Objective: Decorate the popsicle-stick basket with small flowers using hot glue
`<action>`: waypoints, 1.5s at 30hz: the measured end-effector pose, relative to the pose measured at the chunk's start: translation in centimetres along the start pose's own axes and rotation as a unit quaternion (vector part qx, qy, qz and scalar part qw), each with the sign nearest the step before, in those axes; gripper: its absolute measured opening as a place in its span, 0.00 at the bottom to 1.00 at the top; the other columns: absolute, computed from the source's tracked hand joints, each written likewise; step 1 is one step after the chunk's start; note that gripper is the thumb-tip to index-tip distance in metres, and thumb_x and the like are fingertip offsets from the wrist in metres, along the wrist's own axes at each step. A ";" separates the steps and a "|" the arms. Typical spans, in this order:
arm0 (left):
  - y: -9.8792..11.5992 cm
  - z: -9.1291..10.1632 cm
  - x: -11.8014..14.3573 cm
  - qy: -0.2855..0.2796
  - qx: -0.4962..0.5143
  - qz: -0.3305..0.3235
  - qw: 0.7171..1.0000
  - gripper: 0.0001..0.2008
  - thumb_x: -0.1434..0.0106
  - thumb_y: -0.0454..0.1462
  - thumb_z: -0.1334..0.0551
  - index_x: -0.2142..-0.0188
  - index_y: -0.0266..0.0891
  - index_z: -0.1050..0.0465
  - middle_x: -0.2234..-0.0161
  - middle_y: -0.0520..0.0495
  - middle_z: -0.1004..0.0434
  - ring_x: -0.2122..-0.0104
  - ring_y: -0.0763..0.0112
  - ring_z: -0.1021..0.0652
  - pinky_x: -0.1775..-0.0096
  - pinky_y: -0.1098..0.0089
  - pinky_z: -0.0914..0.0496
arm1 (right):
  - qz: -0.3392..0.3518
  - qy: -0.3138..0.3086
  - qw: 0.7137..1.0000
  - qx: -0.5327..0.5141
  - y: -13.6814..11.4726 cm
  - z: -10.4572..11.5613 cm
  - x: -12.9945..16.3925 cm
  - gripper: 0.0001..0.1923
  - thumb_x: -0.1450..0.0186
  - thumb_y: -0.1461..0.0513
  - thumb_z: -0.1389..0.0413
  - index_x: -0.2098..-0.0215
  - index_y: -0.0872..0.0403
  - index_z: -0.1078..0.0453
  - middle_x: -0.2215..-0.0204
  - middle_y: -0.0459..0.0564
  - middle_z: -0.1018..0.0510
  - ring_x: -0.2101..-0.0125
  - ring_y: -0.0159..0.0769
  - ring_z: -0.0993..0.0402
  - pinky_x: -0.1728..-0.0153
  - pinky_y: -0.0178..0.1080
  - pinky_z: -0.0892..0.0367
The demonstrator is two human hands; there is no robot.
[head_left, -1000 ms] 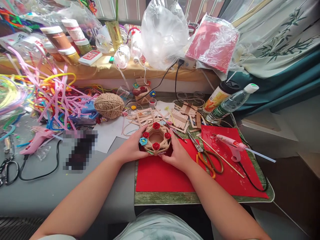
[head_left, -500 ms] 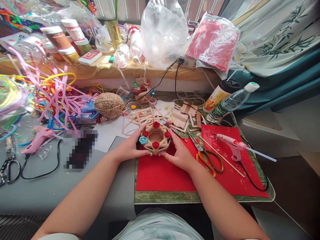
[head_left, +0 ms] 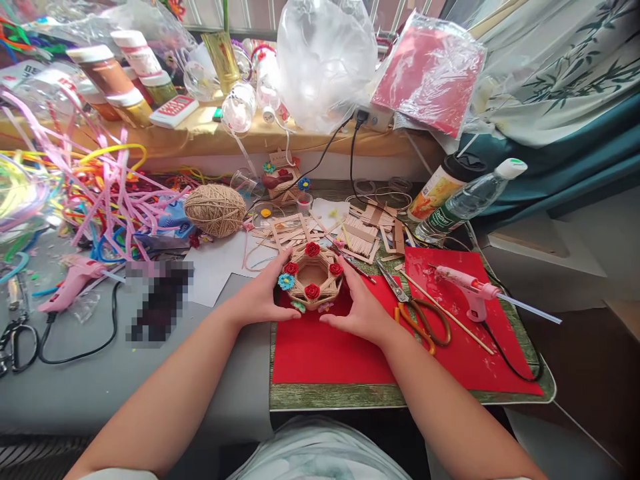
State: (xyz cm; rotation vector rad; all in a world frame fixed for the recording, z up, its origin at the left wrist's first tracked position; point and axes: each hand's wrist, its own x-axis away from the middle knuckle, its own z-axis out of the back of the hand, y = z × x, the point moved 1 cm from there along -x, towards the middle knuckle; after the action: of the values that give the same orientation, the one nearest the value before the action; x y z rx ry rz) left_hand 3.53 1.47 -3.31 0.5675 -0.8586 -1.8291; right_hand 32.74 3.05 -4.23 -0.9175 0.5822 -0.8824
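Observation:
A small polygonal craft-stick basket (head_left: 314,301), seen from above, is between my hands over the red sheet. Its rim bears several red roses (head_left: 312,291) and a blue flower (head_left: 286,281); pale green and purple flowers show low on its front. My left hand (head_left: 265,293) cups the left side, thumb stretched out in front, off the basket. Around the right side curves my right hand (head_left: 361,300), its thumb likewise held away. The outer fingers are partly hidden.
Scissors (head_left: 417,317), a thin stick (head_left: 450,313) and a pink glue gun (head_left: 473,290) lie on the red paper (head_left: 330,360). Behind are craft-stick pieces (head_left: 357,237) and a twine ball (head_left: 216,210). A water bottle (head_left: 470,200) stands right; pipe cleaners (head_left: 110,200) crowd the left.
Both thumbs have come off the basket's lower front and spread away, baring the small flowers there. The basket stays almost in place. The camera view has shifted slightly.

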 end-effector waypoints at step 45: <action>-1.2 1.0 0.0 0.271 0.038 0.039 0.961 0.18 0.28 0.51 0.40 0.67 0.40 0.26 0.76 0.54 0.32 0.75 0.73 0.34 0.69 0.71 0.38 | -0.042 0.221 0.961 0.159 -1.1 5.7 8.8 0.09 0.28 0.54 0.42 0.61 0.47 0.21 0.62 0.52 0.15 0.59 0.48 0.18 0.54 0.50 0.23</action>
State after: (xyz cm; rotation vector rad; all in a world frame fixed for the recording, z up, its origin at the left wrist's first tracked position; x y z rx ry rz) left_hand 2.09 2.09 -3.57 1.0114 -0.5661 -1.4632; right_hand 41.24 -2.34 -1.05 -0.4523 0.7596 -1.2308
